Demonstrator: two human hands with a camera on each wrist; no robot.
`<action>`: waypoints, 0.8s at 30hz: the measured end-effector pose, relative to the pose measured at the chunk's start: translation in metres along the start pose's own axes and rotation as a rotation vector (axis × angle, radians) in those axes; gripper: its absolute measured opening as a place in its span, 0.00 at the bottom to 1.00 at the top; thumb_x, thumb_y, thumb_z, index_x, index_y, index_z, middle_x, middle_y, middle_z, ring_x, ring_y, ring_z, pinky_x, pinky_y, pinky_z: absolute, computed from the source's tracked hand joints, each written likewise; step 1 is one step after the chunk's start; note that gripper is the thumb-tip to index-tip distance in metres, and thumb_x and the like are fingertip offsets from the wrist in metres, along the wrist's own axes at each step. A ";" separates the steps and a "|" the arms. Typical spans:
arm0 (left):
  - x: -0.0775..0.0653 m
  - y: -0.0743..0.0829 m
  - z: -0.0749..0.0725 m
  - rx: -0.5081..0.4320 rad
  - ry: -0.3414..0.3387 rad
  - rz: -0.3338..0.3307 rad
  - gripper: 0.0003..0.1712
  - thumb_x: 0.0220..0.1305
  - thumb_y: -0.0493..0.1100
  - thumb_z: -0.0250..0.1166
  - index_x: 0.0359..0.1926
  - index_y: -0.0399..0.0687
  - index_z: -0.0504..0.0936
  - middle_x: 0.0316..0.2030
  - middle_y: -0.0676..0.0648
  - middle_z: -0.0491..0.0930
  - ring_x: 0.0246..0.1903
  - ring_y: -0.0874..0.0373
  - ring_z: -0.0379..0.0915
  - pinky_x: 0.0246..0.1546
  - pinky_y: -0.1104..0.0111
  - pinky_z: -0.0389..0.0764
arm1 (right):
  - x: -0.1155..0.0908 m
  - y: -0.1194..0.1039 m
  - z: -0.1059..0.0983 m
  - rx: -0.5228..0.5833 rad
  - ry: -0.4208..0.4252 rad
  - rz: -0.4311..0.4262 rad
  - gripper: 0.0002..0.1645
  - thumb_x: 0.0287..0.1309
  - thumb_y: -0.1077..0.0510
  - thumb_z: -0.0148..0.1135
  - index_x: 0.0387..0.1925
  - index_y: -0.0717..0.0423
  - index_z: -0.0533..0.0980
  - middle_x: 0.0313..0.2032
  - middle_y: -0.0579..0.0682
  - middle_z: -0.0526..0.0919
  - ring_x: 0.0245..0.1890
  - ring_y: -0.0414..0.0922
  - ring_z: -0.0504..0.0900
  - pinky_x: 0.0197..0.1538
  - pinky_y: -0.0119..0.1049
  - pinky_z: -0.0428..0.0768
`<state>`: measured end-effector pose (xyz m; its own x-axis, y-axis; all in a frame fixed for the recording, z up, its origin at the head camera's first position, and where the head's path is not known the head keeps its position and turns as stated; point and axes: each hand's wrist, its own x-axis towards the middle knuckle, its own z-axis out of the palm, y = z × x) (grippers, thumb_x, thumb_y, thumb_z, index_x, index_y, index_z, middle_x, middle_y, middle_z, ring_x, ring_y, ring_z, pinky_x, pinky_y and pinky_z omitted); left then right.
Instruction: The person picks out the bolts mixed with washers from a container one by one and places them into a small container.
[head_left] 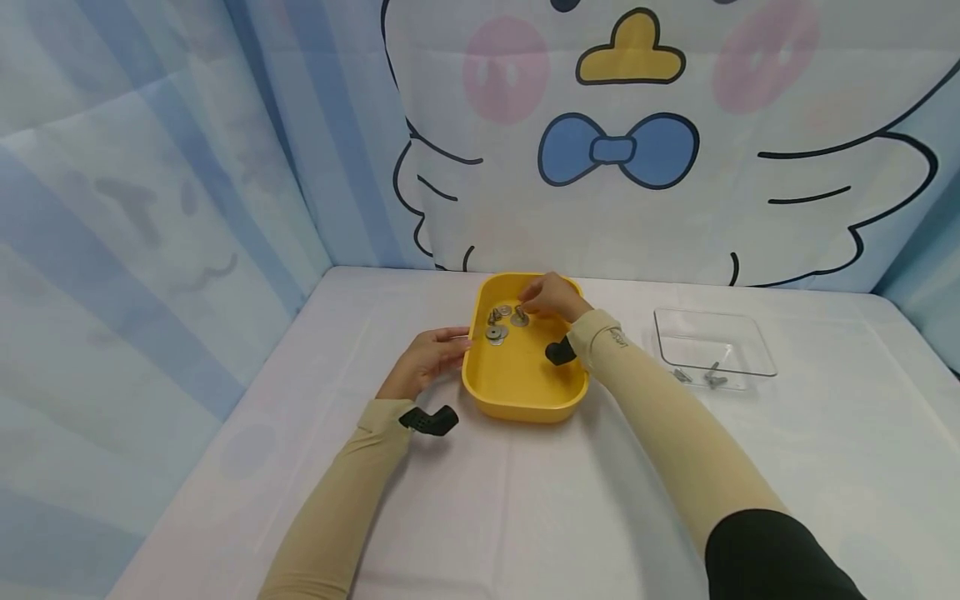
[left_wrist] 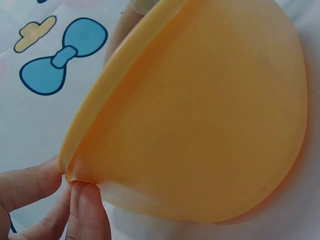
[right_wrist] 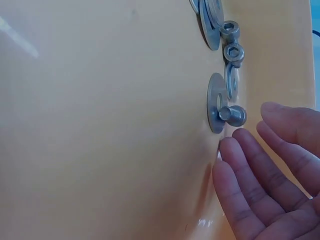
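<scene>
A yellow tray stands on the table, and my left hand pinches its left rim between thumb and fingers. In the left wrist view those fingertips meet the rim and the outer wall. My right hand is inside the tray at its far side, fingers loosely bent. In the right wrist view a socket-head bolt leans by a large flat washer, just beyond the fingertips. Nothing shows between the thumb and fingers there. More bolts and stacked washers lie along the tray.
To the right stands a clear plastic box with a few small metal pieces at its near side. A white cloth covers the table. A printed curtain hangs behind, and another hangs on the left.
</scene>
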<state>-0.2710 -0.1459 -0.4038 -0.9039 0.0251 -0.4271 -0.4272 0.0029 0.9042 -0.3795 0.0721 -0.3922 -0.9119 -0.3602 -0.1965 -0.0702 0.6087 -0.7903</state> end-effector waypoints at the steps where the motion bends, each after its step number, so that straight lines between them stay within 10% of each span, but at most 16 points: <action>1: 0.000 0.000 0.000 0.004 -0.001 0.001 0.25 0.62 0.37 0.62 0.60 0.42 0.73 0.57 0.40 0.76 0.32 0.64 0.76 0.31 0.79 0.80 | 0.001 0.001 0.000 -0.003 -0.003 0.001 0.17 0.55 0.62 0.64 0.48 0.63 0.79 0.48 0.59 0.81 0.47 0.51 0.81 0.49 0.39 0.83; 24: 0.002 0.000 0.000 -0.007 -0.004 -0.008 0.24 0.62 0.36 0.62 0.61 0.42 0.73 0.56 0.40 0.76 0.32 0.64 0.75 0.31 0.80 0.79 | -0.001 -0.012 0.017 -0.221 -0.027 -0.087 0.14 0.51 0.70 0.64 0.42 0.64 0.81 0.45 0.60 0.84 0.44 0.51 0.79 0.48 0.39 0.81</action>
<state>-0.2727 -0.1463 -0.4041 -0.9002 0.0293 -0.4346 -0.4348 -0.0035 0.9005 -0.3711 0.0529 -0.3923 -0.8877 -0.4350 -0.1510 -0.2376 0.7136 -0.6590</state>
